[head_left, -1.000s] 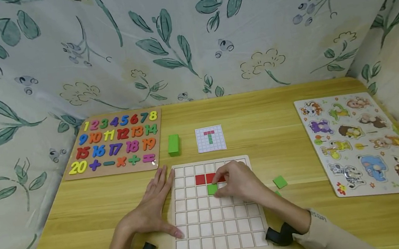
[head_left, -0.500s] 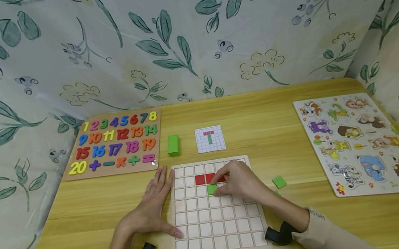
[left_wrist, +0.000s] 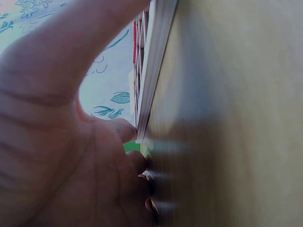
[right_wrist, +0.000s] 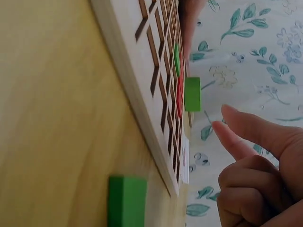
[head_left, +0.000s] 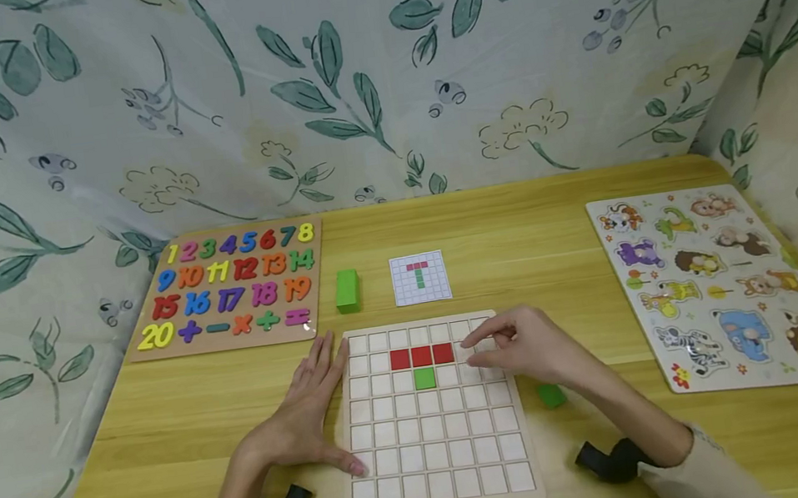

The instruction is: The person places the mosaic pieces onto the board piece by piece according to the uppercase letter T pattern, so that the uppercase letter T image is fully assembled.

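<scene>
- Head view: pale wooden grid board (head_left: 436,454) lies flat on the yellow wood-grain table (head_left: 562,278). Three flat red square tiles (head_left: 421,356) sit side by side in its second row, one flat green square tile (head_left: 424,378) directly below the middle one.
- Left hand (head_left: 304,413): fingers spread along the board's left edge, thumb on its lower-left part. Grips nothing; pressure, cannot tell.
- Right hand (head_left: 528,344): over the board's right side, thumb and forefinger a small gap apart, other fingers curled in. Nothing between the tips.
- Loose green piece (head_left: 551,395): on the table, just beside the board's right edge. Thickness unclear.
- Handling, by judgement: tiles look light, stiff, smooth, so apt to slip; hardly fragile. Best hold: thumb and forefinger on opposite edges. Board seems stiff, light enough to slide; steady it by the rim.
</scene>
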### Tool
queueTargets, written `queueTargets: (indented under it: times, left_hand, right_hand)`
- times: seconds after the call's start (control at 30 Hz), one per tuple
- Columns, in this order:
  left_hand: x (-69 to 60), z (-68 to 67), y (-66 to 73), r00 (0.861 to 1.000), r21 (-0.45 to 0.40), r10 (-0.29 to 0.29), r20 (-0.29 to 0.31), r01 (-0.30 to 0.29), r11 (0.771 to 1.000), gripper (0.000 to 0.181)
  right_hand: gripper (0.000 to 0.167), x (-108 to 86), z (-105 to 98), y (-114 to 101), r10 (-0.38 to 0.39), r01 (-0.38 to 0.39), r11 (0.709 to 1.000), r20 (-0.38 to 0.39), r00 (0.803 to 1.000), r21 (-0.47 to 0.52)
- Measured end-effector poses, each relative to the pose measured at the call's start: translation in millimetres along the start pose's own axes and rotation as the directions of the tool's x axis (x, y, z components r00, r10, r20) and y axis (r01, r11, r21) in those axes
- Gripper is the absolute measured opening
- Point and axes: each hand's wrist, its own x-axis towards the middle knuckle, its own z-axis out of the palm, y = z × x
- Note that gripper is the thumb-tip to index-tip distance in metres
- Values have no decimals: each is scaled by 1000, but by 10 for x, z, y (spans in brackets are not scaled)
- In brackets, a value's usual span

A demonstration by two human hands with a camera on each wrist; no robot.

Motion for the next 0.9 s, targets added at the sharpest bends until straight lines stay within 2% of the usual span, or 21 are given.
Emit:
queueTargets:
  times: [0.2, 0.37, 0.57, 0.7, 0.9]
  left_hand:
    - [1, -4, 11, 1000, 3, -12, 10, 12, 1000, 160]
    - [2, -4, 12, 1000, 5, -13, 11, 13, 1000, 159]
    - [-2, -7, 12, 1000, 8, -18, 11, 17, 1000, 159]
    - [-5, -7, 15, 1000, 5, -20, 13, 20, 1000, 159]
    - [-4, -6, 10, 1000, 7, -17, 10, 17, 1000, 159]
  right_hand:
    - [27, -266, -375, 304, 26, -26, 996, 8, 1000, 82]
    - [39, -449, -561, 538, 71, -73, 984, 21, 997, 164]
    - [49, -545, -614, 713, 151, -151, 968, 16, 988, 203]
    - [52, -549, -603, 758, 170, -171, 966, 22, 985, 193]
    - [55, -541, -579, 778, 160, -163, 968, 32, 987, 190]
